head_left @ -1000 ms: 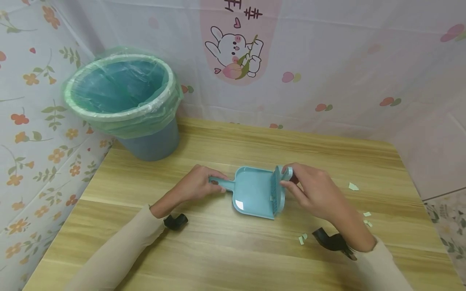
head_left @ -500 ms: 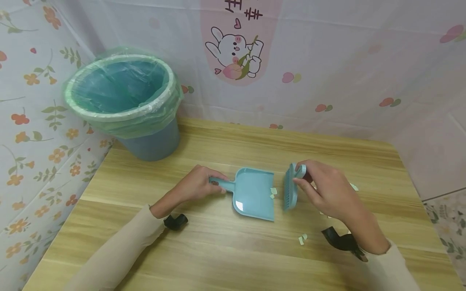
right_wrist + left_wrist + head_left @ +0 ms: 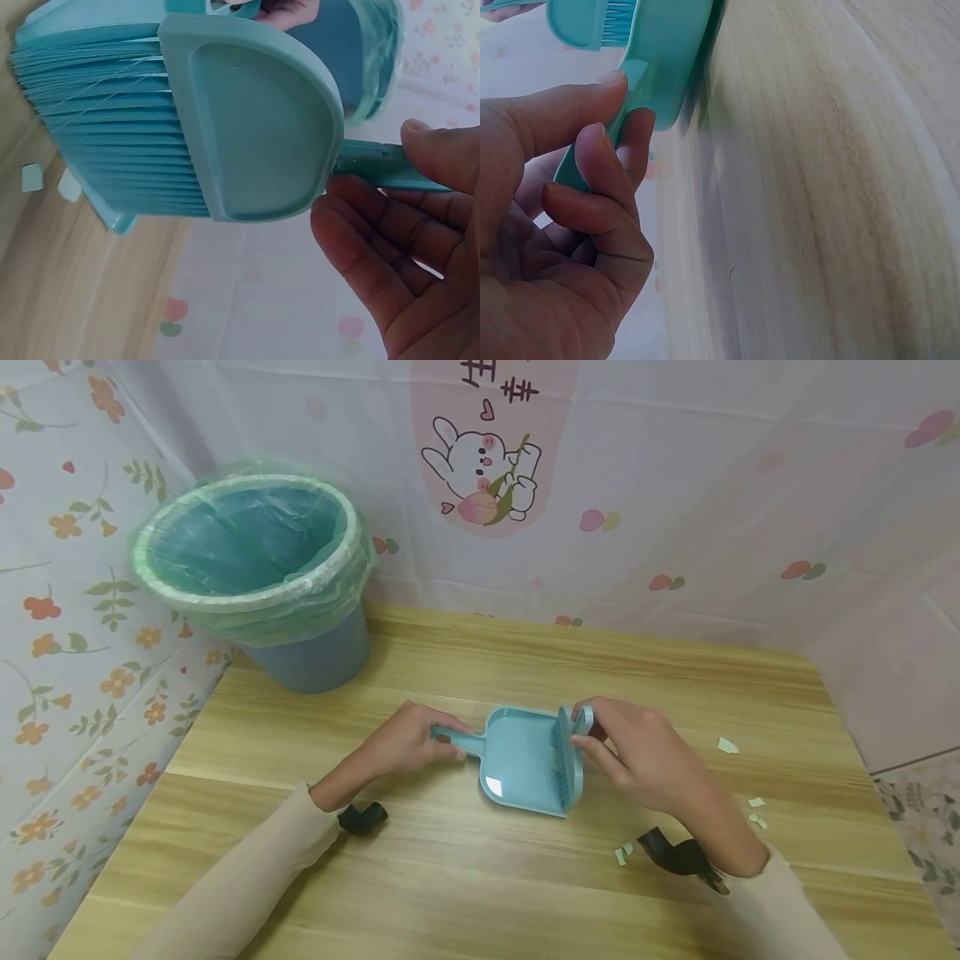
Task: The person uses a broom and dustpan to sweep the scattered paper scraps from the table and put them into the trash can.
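With thumb and fingers, my left hand [image 3: 411, 739] grips the handle of a light blue dustpan [image 3: 517, 756], which lies on the table with its open edge to the right. The left wrist view shows the fingers curled about that handle under the pan's wall [image 3: 671, 67]. My right hand [image 3: 648, 747] pinches the handle of a matching hand brush [image 3: 570, 768]. The brush stands on edge over the pan's open lip, bristles [image 3: 112, 127] facing the pan. In the right wrist view, two pale paper scraps [image 3: 31, 177] lie near the pan's lip.
Several pale green paper scraps [image 3: 727, 745] are scattered on the wooden table [image 3: 465, 877] right of the pan, with a few more [image 3: 622, 853] in front of it. A blue bin [image 3: 311, 660] with a green liner stands at the back left, against the patterned cloth.
Half a second ago the brush was off to the right, with scraps showing at the pan's lip. My right hand has moved it left over the lip. Left hand and dustpan stay put.
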Demonstrator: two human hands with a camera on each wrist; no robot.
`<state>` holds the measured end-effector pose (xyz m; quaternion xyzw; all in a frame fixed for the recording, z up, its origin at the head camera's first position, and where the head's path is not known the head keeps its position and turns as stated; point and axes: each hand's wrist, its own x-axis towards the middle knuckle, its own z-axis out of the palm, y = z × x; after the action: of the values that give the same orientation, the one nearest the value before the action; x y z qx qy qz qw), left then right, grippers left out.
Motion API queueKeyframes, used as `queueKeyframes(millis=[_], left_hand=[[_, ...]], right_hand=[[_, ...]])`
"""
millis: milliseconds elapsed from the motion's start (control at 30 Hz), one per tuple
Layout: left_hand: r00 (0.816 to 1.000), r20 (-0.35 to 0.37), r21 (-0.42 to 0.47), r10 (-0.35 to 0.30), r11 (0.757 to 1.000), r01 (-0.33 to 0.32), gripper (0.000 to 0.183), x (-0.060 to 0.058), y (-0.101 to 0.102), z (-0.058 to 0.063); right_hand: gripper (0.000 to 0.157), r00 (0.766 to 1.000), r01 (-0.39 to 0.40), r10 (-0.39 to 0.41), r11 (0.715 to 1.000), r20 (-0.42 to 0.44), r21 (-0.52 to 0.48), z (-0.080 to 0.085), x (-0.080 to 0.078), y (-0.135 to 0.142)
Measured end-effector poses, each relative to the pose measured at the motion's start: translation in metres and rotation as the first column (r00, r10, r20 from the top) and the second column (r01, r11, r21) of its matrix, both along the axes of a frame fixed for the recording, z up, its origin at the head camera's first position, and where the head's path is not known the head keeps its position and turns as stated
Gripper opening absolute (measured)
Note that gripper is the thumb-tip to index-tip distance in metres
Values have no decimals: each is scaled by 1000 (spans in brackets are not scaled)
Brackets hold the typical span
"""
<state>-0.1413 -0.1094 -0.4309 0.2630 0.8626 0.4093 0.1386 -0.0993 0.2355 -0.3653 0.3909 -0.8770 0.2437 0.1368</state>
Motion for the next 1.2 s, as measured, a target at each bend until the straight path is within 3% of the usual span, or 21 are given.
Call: queueKeyframes(millis=[100,267,567,867,1200], left_hand=[[1000,3,1,2,1000,-2,29,0,0,-1],[1000,14,7,4,1000,-4,29,-1,0,-2],[1000,6,14,2,1000,-2,28,-1,-2,-3],[1000,6,11,6,1000,-6,27,-2,-4,1],[1000,4,4,5,1000,-5,28,-1,-3,6]], right_hand=[[33,1000,-3,3,1000,7,2,3,1,-3],[17,999,38,-37,999,33,-17,9,5,2],[13,996,89,-89,995,2,34,15,6,27],[12,999,45,-47,997,23,67,9,7,33],[12,997,-15,11,999,78,50,4,8,14]])
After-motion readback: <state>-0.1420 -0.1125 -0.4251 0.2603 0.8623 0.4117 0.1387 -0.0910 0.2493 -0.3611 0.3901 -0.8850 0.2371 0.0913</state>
